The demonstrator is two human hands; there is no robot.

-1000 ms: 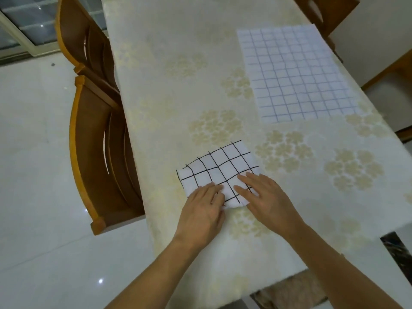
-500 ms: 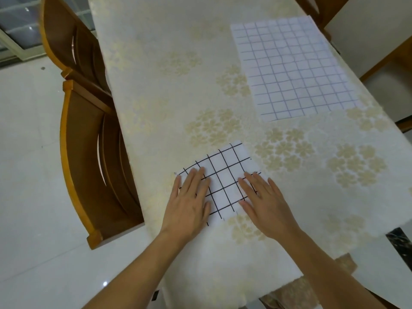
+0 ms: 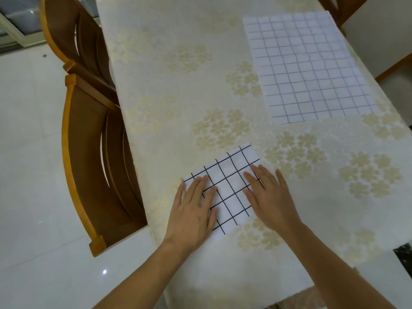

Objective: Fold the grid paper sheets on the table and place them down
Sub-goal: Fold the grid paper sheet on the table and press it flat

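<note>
Both hands have slid apart since a second ago, when they met at the near edge of the folded sheet point(image 3: 225, 188); now the left hand point(image 3: 194, 210) lies flat, fingers spread, on its left half, and the right hand point(image 3: 267, 197) presses flat on its right side; neither pinches anything. Between them the black grid lies flat on the table point(image 3: 156, 85), so the crease looks set and this sheet is likely finished. Well beyond the right hand, the blue-lined sheet point(image 3: 310, 68) remains unfolded.
</note>
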